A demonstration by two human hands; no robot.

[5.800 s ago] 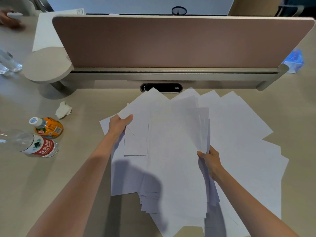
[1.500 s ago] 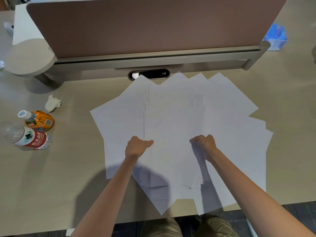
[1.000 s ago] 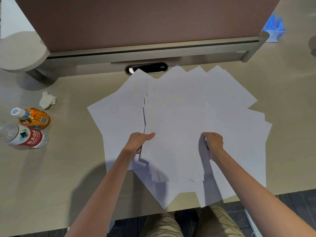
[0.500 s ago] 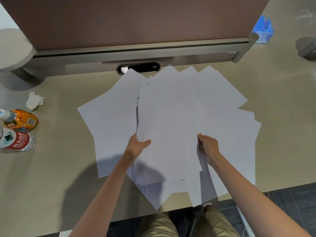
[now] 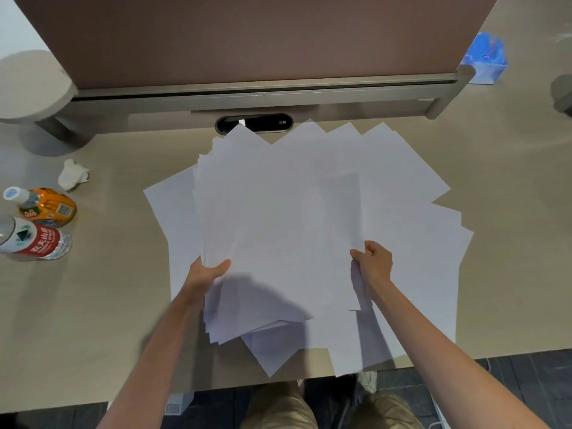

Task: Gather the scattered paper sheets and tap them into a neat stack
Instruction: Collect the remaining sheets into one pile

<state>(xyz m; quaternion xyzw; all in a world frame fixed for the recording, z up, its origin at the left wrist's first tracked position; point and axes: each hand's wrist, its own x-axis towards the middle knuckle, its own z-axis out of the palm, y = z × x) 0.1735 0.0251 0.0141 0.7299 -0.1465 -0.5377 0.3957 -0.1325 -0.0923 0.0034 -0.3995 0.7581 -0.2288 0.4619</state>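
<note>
Both hands hold one gathered bundle of paper sheets point(image 5: 278, 227) by its side edges, near the lower corners. The left hand point(image 5: 205, 274) pinches the left edge, thumb lying on top; its other fingers are hidden beneath the paper. The right hand point(image 5: 374, 263) grips the right edge, its fingers point(image 5: 360, 254) curled round it. The bundle is ragged, its edges fanned out at the lower left.

Under and around the bundle, loose sheets point(image 5: 418, 243) lie spread on the desk point(image 5: 93, 305), mostly to the right, with some overhanging the near edge. The sheets overlap too much to count.

The far corners of the sheets reach a dark cable slot point(image 5: 263, 122) at the foot of a brown partition point(image 5: 247, 38). Well apart on the left lie two bottles on their sides: one orange bottle point(image 5: 46, 207) and one clear bottle with a red label point(image 5: 34, 243), just beside each other. One crumpled tissue point(image 5: 72, 174) lies near them. One blue box point(image 5: 484, 57) stands at the partition's right end.
</note>
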